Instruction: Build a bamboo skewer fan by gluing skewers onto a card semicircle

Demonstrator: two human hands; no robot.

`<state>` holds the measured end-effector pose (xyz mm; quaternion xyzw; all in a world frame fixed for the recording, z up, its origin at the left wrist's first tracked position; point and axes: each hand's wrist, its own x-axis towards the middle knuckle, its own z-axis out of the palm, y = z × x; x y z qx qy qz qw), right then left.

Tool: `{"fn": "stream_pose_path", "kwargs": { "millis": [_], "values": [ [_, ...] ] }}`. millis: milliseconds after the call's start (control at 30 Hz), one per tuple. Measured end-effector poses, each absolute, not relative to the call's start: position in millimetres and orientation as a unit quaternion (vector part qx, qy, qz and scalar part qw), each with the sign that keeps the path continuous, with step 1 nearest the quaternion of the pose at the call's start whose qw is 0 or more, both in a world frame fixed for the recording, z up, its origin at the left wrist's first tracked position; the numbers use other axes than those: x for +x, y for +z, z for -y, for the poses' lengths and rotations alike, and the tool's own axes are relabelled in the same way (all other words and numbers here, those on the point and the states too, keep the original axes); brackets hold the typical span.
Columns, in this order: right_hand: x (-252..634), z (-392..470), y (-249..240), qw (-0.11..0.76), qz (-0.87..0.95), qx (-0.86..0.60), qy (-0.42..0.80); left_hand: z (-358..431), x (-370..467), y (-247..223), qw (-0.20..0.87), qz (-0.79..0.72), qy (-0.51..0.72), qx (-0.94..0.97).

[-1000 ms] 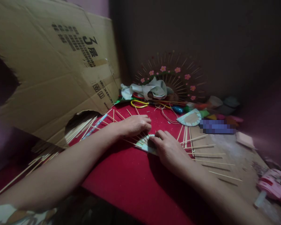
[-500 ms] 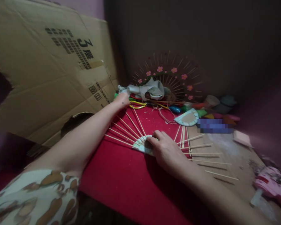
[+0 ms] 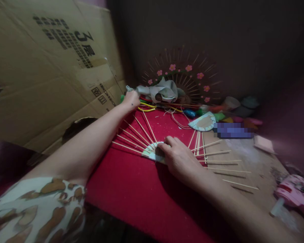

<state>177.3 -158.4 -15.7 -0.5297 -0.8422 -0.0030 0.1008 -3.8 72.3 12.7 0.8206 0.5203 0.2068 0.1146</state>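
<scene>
My right hand is closed on a pale half-round fan base, with thumb and fingertips at its upper middle. Thin wooden sticks spread from the base to the left, and several more fan out to the right from behind my hand. My left hand reaches to the back left, beside a grey-white cloth and yellow-handled pliers. Its fingers point away and are hidden, so whatever they touch does not show. A second half-round piece lies behind the right-hand sticks.
A red sheet covers the work surface, with a brown board at right. A pink glue gun lies at the right edge. Large cardboard stands at left. Behind is a finished-looking fan with pink flowers.
The whole view has shifted slightly, so most things sit a little higher. My left hand stays at the back left clutter, and my right hand keeps its hold on the fan base.
</scene>
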Motion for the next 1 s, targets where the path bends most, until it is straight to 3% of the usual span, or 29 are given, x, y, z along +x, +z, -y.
{"fn": "stream_pose_path", "kwargs": {
  "millis": [133, 267, 400, 1000],
  "values": [
    [179.3, 158.3, -17.6, 0.118, 0.839, -0.531, 0.017, -37.4, 3.8, 29.1, 0.116, -0.506, 0.182, 0.835],
    [181.8, 158.5, -17.9, 0.143, 0.827, -0.543, 0.038, 2.6, 9.3, 29.0, 0.170, -0.375, 0.107, 0.905],
    [182.5, 158.9, -17.5, 0.147, 0.827, -0.540, 0.048, 25.5, 7.8, 19.1, 0.152, -0.282, 0.068, 0.945],
    [179.8, 156.9, -21.4, 0.121, 0.837, -0.534, 0.022, 26.5, 10.0, -2.3, 0.155, -0.270, 0.048, 0.949]
  ]
}}
